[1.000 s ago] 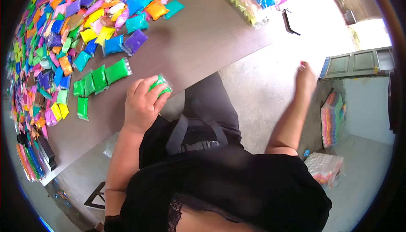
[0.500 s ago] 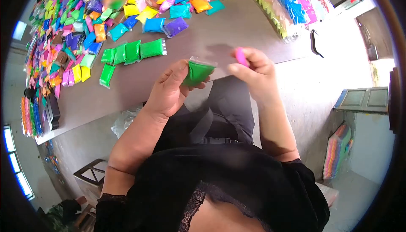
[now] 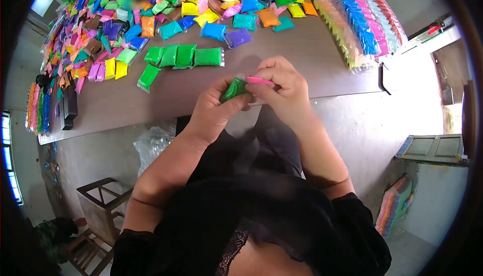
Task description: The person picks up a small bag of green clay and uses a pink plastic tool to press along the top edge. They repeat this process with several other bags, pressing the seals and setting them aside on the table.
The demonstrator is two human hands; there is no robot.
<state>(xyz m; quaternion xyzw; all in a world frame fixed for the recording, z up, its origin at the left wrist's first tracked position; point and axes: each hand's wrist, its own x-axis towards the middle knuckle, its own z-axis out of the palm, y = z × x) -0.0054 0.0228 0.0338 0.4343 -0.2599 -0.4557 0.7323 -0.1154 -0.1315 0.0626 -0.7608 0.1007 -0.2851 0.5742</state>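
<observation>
My left hand (image 3: 217, 106) is closed on a small green packet (image 3: 234, 91) in clear wrap, held above the table's near edge. Against the packet's upper right end, my right hand (image 3: 282, 87) pinches a slim pink tool (image 3: 260, 81), whose exact kind I cannot make out. The two hands are close together, with the right fingertips at the packet. Beyond them on the table lies a row of several green packets (image 3: 185, 56), side by side. One more green packet (image 3: 148, 76) lies slanted just below that row's left end.
A big heap of coloured packets (image 3: 126, 27) covers the far left of the brown table (image 3: 297, 49). Long strips of packets (image 3: 347, 22) lie at the right. A black object (image 3: 68, 110) is at the left edge. Below stand a clear plastic bag (image 3: 152, 147) and a wooden stool (image 3: 98, 205).
My right hand has come left with the pink tool, from apart to touching the green packet's end. The left hand has turned the packet. The view has shifted slightly.
</observation>
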